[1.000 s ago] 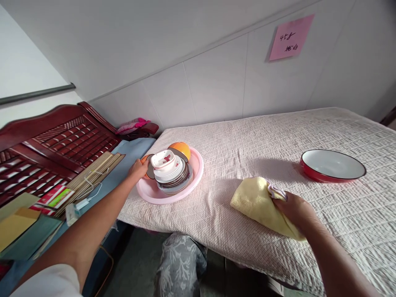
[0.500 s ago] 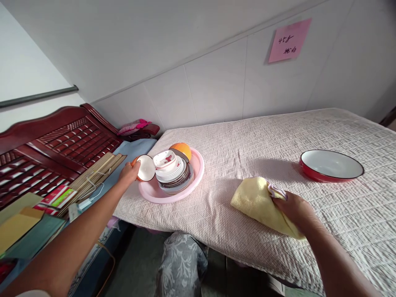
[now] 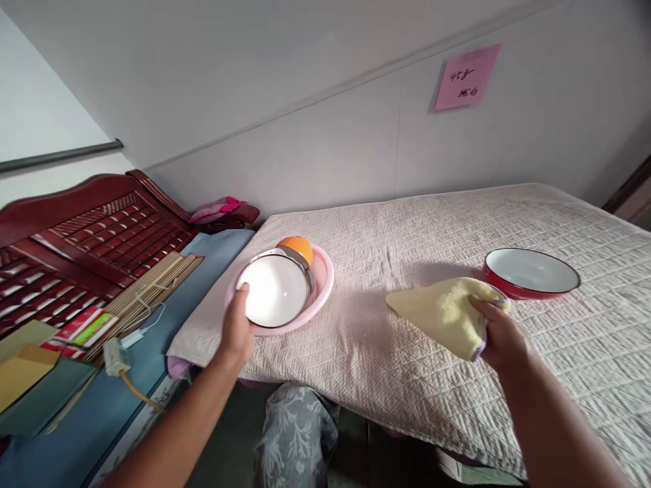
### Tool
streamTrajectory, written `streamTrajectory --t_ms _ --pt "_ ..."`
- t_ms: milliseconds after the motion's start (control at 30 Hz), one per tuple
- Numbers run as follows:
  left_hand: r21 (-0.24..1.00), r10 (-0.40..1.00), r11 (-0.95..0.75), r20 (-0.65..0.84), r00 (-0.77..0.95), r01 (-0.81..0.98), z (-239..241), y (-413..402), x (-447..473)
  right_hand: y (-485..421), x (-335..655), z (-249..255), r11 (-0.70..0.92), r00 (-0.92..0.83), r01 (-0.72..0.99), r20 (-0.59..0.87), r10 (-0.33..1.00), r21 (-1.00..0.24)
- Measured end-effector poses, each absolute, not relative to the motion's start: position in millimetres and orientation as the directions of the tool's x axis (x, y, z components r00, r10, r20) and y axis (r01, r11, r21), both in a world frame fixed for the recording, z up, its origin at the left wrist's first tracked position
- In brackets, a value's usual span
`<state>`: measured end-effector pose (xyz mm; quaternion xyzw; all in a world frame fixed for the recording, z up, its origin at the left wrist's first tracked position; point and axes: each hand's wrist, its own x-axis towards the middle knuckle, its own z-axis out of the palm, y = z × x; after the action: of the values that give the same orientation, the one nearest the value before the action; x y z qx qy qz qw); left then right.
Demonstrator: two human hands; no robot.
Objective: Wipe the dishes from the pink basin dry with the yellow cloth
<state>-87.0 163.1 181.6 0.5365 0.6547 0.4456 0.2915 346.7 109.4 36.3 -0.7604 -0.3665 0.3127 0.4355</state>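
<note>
My left hand (image 3: 238,327) grips the near rim of a white bowl (image 3: 277,291) with a dark edge, thumb on the inside. The bowl is tilted towards me over a pink basin (image 3: 325,285) and hides most of the dishes in it. Behind it in the basin shows an orange bowl (image 3: 296,248). My right hand (image 3: 501,332) is closed on a pale yellow cloth (image 3: 442,312) with a purple edge, held just above the bed cover. Beyond that hand, a red enamel basin with a white inside (image 3: 531,271) rests on the cover.
A quilted cover (image 3: 366,359) spreads over the bed or table before me. To the left stands a dark red carved wooden bench (image 3: 96,230) with a rolled slat mat (image 3: 147,298), a power strip (image 3: 116,356) and folders (image 3: 45,400). A pink note (image 3: 468,76) hangs on the wall.
My left hand has brought the bowl rightward over the basin and turned its inside towards me. My right hand has lifted the cloth slightly, and it hangs more spread out.
</note>
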Motion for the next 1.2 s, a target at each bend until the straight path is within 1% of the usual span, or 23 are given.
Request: streamTrajectory --t_ms 33,67,100,133,167,200,267,333,367,433,467,533,567,633,667,733,767,833,933,1033,1100,1133,1200 --pt "0.927 0.976 0.010 0.073 -0.207 0.375 173 161 -62 111 347 36 -0.287 0.510 0.073 -0.212 0.834 -0.955" --pt "0.958 0.985 -0.001 0.050 -0.165 0.286 164 158 -37 112 348 36 -0.219 0.481 -0.138 -0.259 0.838 -0.966" --pt "0.983 0.992 0.004 0.020 -0.124 0.185 154 156 -12 112 349 36 -0.167 0.468 -0.269 -0.281 0.838 -0.948" --pt "0.996 0.996 0.027 -0.019 -0.090 0.084 144 154 12 113 350 37 -0.137 0.489 -0.315 -0.284 0.825 -0.939" --pt "0.998 0.996 0.066 -0.066 -0.063 0.001 134 152 34 113 351 38 -0.119 0.514 -0.323 -0.279 0.811 -0.939" --pt "0.993 0.994 0.109 -0.110 -0.025 -0.047 124 149 53 113 352 40 -0.106 0.524 -0.303 -0.258 0.811 -0.947" --pt "0.985 0.987 0.161 -0.159 0.037 -0.067 106 146 82 111 353 47 -0.111 0.540 -0.182 -0.194 0.819 -0.977" --pt "0.989 0.987 0.143 -0.140 0.083 -0.037 89 146 101 106 353 55 -0.091 0.548 0.000 -0.076 0.833 -0.996" --pt "0.993 0.989 0.116 -0.113 0.096 -0.024 81 146 108 103 352 59 -0.049 0.569 0.065 -0.003 0.822 -0.997" --pt "0.997 0.990 0.080 -0.078 0.119 -0.012 67 150 117 96 350 65 0.042 0.611 0.096 0.092 0.786 -0.994" --pt "0.996 0.988 0.087 -0.084 0.130 -0.013 60 152 120 92 349 66 0.076 0.636 0.084 0.112 0.764 -0.994" --pt "0.991 0.981 0.135 -0.131 0.144 -0.024 50 157 125 87 343 63 0.106 0.655 0.071 0.126 0.745 -0.992" --pt "0.986 0.976 0.165 -0.159 0.149 -0.029 46 160 126 85 338 61 0.112 0.632 0.092 0.145 0.762 -0.989" --pt "0.979 0.969 0.202 -0.194 0.152 -0.036 41 166 128 86 322 55 0.159 0.489 0.211 0.245 0.837 -0.964" --pt "0.979 0.969 0.202 -0.195 0.151 -0.033 39 168 127 89 311 53 0.221 0.341 0.295 0.318 0.884 -0.930" --pt "0.983 0.972 0.180 -0.175 0.155 -0.022 39 172 125 95 289 51 0.354 0.097 0.447 0.438 0.894 -0.822" --pt "0.986 0.974 0.168 -0.162 0.159 -0.020 39 173 123 98 277 51 0.392 -0.002 0.513 0.455 0.890 -0.764" --pt "0.988 0.975 0.150 -0.144 0.168 -0.021 40 175 118 103 258 51 0.417 -0.119 0.633 0.451 0.885 -0.652" --pt "0.988 0.973 0.152 -0.146 0.179 -0.017 42 176 113 103 242 46 0.388 -0.165 0.756 0.419 0.893 -0.528" --pt "0.990 0.966 0.138 -0.136 0.219 0.003 45 176 114 100 239 33 0.356 -0.162 0.821 0.416 0.895 -0.447" --pt "0.994 0.963 0.103 -0.107 0.246 0.027 48 175 118 100 239 24 0.342 -0.141 0.832 0.429 0.892 -0.438" --pt "0.996 0.963 0.083 -0.089 0.253 0.036 50 174 120 101 239 21 0.340 -0.123 0.824 0.442 0.889 -0.454" --pt "0.997 0.957 0.069 -0.072 0.280 0.019 55 173 125 105 240 18 0.348 -0.072 0.770 0.469 0.880 -0.535"
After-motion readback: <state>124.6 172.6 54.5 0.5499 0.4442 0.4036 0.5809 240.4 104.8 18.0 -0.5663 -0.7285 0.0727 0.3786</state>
